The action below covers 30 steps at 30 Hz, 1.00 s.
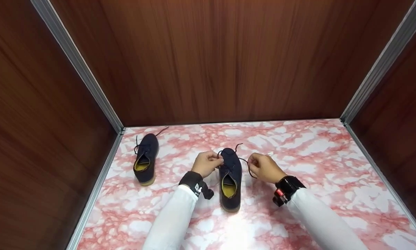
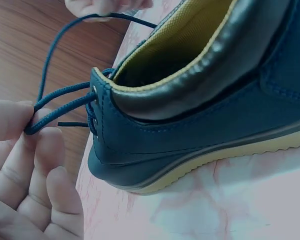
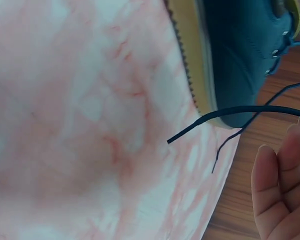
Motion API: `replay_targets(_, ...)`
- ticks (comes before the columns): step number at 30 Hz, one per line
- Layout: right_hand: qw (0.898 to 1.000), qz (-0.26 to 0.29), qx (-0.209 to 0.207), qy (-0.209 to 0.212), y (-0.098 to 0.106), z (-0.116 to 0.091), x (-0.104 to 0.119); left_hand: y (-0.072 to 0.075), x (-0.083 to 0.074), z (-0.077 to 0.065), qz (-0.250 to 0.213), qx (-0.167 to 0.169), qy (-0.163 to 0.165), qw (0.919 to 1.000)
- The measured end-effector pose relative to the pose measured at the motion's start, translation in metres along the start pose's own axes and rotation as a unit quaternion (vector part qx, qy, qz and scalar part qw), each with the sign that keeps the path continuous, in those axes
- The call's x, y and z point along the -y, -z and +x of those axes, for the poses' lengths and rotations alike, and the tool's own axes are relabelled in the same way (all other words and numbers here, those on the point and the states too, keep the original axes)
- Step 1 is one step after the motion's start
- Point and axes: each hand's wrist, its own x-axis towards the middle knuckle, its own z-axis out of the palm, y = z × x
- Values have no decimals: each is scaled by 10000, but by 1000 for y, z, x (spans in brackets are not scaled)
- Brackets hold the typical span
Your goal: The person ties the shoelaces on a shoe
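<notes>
A dark navy lace-up shoe (image 1: 231, 158) with a yellow lining stands on the table, toe pointing away from me. My left hand (image 1: 205, 164), on the shoe's left side, pinches a folded loop of shoelace (image 2: 65, 107) between thumb and fingertips, close to the eyelets. To the right of the shoe, my right hand (image 1: 266, 169) pinches a lace (image 3: 230, 111), whose free end sticks out past the fingers. Another thin lace end (image 1: 240, 144) lies beyond the toe. In the right wrist view only part of the right hand's fingers (image 3: 282, 170) shows.
The matching navy shoe (image 1: 152, 144) stands at the left, laces loose. Brown wood-look panels (image 1: 229, 62) rise at the back and both sides, with grey metal strips (image 1: 90, 83) at the corners. A red-and-white marbled surface (image 1: 308, 152) covers the table.
</notes>
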Motion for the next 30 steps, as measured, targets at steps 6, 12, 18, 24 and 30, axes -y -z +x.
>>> replay_targets(6,9984,532,21,-210,6,1,10,-3,0,1,-26,8,-8,10000)
replay_targets(12,9909,1322,32,-249,9,3,18,-6,-1,1,187,12,-144,9997)
replay_targets(18,9782,2054,100,-290,10,6,27,-9,-4,-2,1060,-199,-400,9934)
replay_targets(24,9516,3010,70,-623,10,9,35,-15,-6,-2,1075,-295,-418,9929)
replay_targets(30,9415,3320,6,-579,7,11,42,-19,-9,0,907,-459,-381,9941)
